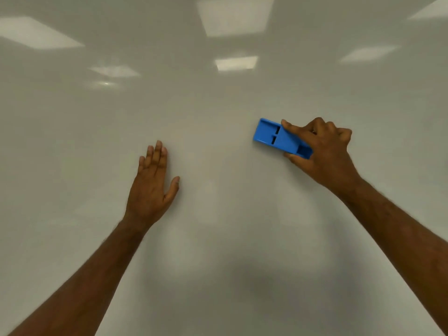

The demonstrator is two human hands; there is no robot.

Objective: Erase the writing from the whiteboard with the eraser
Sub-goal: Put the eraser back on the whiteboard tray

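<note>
A glossy whiteboard (218, 105) fills the whole head view, and I see no writing on it. My right hand (320, 151) grips a blue plastic eraser (271, 135) right of centre and holds it against the board. The eraser's long body points up and to the left, and its near end is hidden under my fingers. Left of centre, my left hand (151, 185) rests flat against the board with fingers extended and thumb out, holding nothing.
Reflections of ceiling light panels (236, 63) show across the upper part of the board. My two bare forearms reach in from the bottom corners. No board edge or tray is in view.
</note>
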